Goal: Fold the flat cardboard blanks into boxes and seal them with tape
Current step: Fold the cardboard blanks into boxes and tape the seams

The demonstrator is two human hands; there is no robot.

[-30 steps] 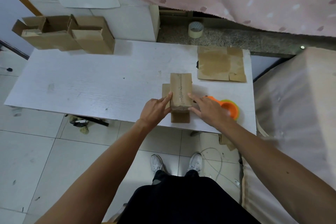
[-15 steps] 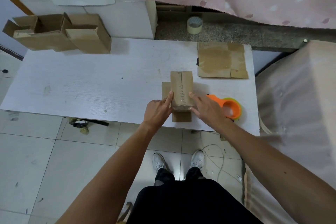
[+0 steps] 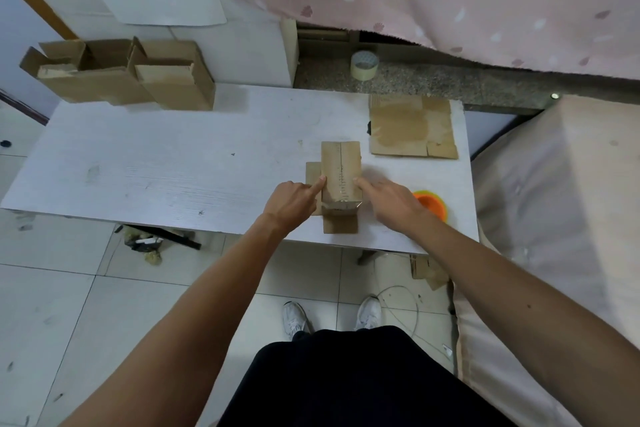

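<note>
A small brown cardboard box [image 3: 340, 172] stands on the white table [image 3: 173, 166] near its front edge, with flaps spread flat to the left and toward me. Its top seam runs away from me. My left hand [image 3: 292, 203] touches the box's left side with the forefinger stretched out. My right hand [image 3: 389, 199] touches the right side the same way. An orange tape dispenser [image 3: 431, 206] lies just right of my right hand. A flat cardboard blank [image 3: 412, 130] lies at the table's back right.
Folded boxes [image 3: 117, 74] stand at the table's back left against the wall. A roll of clear tape [image 3: 363, 65] sits on the stone ledge behind. A beige cushion [image 3: 561, 218] is at the right. Pink curtain hangs above.
Both hands stay at the sides of the box, fingertips slightly further along its sides. The camera view shifted a little.
</note>
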